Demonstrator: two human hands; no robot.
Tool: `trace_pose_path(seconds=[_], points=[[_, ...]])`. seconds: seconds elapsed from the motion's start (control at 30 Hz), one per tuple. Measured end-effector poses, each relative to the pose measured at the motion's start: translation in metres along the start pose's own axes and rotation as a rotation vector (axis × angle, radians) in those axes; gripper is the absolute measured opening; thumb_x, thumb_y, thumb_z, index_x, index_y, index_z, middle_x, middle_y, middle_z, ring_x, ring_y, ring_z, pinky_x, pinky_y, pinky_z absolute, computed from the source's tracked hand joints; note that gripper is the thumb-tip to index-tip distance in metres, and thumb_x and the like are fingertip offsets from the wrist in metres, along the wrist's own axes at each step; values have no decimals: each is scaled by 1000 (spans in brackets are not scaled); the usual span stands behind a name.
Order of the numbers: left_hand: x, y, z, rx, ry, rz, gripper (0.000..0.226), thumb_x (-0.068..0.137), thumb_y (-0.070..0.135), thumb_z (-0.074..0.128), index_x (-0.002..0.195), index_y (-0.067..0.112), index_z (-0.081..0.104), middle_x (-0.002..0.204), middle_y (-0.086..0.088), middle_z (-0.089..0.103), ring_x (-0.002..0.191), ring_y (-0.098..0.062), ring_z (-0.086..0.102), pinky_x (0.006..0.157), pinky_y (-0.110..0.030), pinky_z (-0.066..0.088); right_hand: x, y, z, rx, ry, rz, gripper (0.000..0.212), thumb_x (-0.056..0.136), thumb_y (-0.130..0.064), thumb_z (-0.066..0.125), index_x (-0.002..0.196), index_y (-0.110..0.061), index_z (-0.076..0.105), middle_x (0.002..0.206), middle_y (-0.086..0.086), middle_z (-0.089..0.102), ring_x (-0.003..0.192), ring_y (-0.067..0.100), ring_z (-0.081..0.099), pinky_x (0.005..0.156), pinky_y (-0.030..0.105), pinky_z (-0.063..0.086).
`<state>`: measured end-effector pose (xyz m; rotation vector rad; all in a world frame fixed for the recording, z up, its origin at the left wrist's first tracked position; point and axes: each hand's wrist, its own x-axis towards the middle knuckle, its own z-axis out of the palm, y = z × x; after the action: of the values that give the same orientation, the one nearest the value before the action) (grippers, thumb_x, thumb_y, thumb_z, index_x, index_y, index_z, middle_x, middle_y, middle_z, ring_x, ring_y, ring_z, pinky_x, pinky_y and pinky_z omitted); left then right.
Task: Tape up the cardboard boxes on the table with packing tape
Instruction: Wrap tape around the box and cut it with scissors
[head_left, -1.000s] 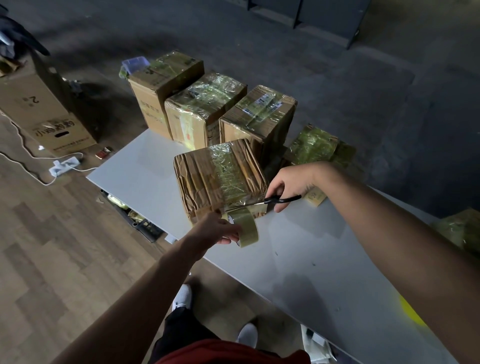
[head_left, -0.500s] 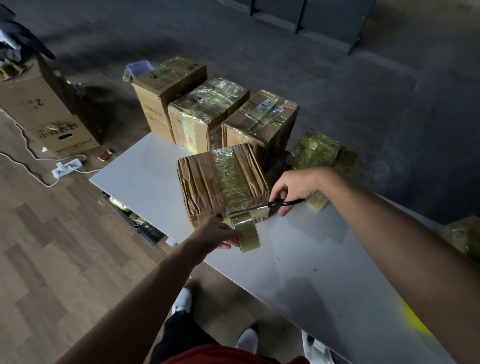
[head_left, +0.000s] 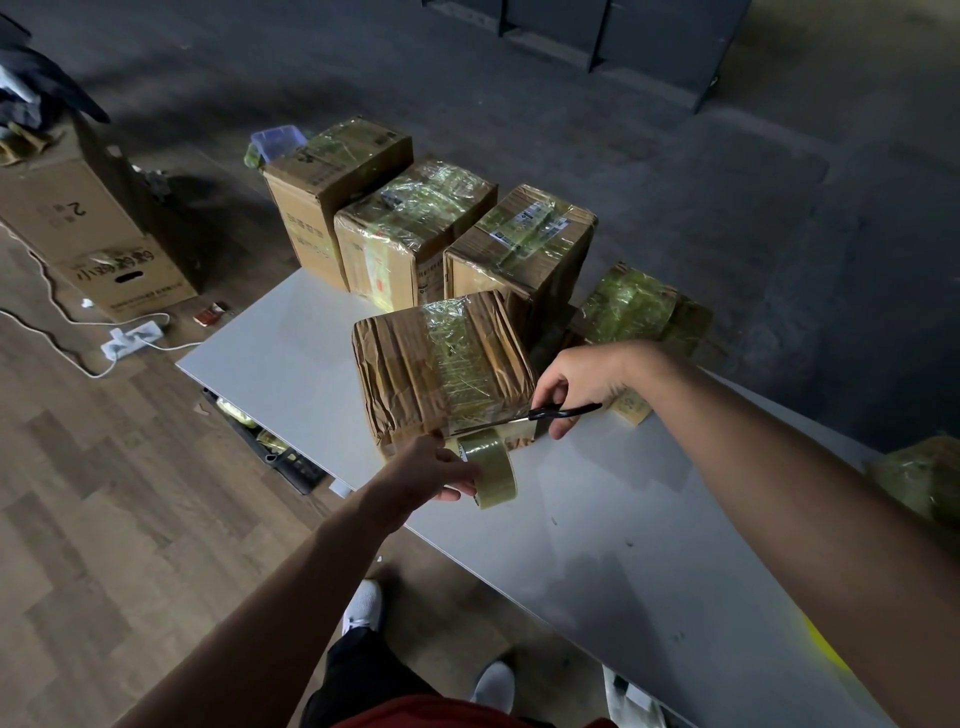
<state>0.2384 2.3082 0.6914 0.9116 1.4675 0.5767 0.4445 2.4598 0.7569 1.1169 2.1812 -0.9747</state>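
A crumpled cardboard box (head_left: 415, 369) with a band of clear tape across its top sits on the grey table (head_left: 291, 358). My left hand (head_left: 426, 473) holds a roll of clear packing tape (head_left: 491, 470) just in front of the box's near edge. A strip of tape runs from the roll up to the box. My right hand (head_left: 582, 379) grips black-handled scissors (head_left: 550, 414), whose blades lie across that strip at the box's near right corner.
Three taped boxes (head_left: 410, 228) stand in a row behind the crumpled one, and flatter wrapped parcels (head_left: 634, 312) lie to the right. Another wrapped parcel (head_left: 919, 478) sits at the table's right edge. A large carton (head_left: 98, 244) and a power strip (head_left: 130, 338) are on the floor left.
The roll in my left hand has shifted slightly down and right of the box edge. The scissors stay across the tape strip; the view has drifted a little.
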Motion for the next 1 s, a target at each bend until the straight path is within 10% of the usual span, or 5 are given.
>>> trace_pose_path(seconds=[0.83,1.0], points=[[-3,5,1,-129,-27,-49,23,86,-3,66,105,-17,63,103,-32,66,84,-27,68,74,-29,60,2,-4,7,3,42,-43,31,63,-43,86,85,-44,64,75,-12,63,63,4,55,46,11,41],[-4,4,4,-99,-24,-29,55,83,-6,69,130,-7,41,101,-28,66,79,-25,67,71,-33,61,-2,-1,12,-3,39,-19,31,63,-40,87,85,-40,65,70,-11,61,60,5,52,53,19,41]])
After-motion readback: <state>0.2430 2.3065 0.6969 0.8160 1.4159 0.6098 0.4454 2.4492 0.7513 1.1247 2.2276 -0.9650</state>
